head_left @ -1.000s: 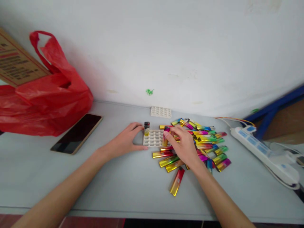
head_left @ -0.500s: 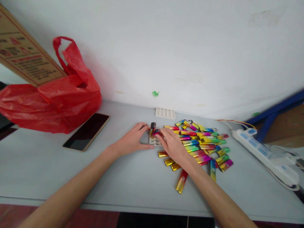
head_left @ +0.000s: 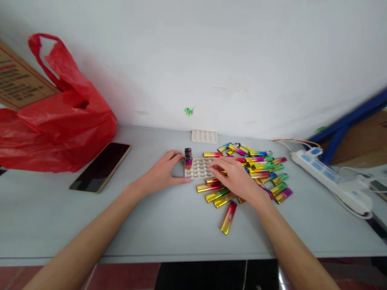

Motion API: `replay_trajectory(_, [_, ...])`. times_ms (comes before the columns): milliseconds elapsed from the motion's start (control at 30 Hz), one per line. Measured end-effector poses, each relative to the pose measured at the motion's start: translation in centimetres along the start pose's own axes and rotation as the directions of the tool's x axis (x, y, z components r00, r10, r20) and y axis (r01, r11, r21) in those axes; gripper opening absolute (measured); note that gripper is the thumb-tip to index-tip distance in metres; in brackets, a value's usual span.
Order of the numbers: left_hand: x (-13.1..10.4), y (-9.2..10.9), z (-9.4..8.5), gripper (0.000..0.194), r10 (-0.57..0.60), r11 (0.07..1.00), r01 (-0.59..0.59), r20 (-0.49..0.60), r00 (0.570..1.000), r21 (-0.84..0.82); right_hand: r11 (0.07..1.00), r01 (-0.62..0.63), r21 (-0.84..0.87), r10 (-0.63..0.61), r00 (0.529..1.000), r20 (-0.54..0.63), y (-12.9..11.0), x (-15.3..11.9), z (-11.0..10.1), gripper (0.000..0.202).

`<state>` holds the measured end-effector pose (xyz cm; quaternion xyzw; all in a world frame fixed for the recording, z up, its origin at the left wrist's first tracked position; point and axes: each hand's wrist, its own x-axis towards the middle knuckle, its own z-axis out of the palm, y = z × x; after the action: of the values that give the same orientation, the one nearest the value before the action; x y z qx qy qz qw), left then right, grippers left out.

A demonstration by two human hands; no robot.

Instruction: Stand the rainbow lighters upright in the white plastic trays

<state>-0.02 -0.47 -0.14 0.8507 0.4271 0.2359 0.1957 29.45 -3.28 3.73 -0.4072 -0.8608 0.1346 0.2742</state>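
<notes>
Brace the white holed tray point(head_left: 198, 174) from its left end with the left hand point(head_left: 159, 174), fingers spread wide, thumb by the near edge, fingertips just beside the upright lighters point(head_left: 189, 162) in the leftmost column. Cannot tell how firmly pressed. Work with the right hand point(head_left: 232, 176) over the tray's right end and the border of the loose lighters point(head_left: 263, 176), fingers bunched together; cannot tell whether gripping a lighter. Best to draw out one at a time, clear of the pile, to avoid dragging neighbours along. Turn it black top up, matching those standing, line up over one hole, then lower straight down. Avoid knocking the upright column or tilting the tray on the surface point(head_left: 157, 225).
</notes>
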Motion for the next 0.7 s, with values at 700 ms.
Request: replay_trajectory(700, [0.1,0.1,-0.3,0.074,-0.029,1.0,0.029,-0.018,0.999,0.009,0.998,0.064,0.014,-0.065,0.955,0.289,-1.2,-0.8,-1.5,0.01])
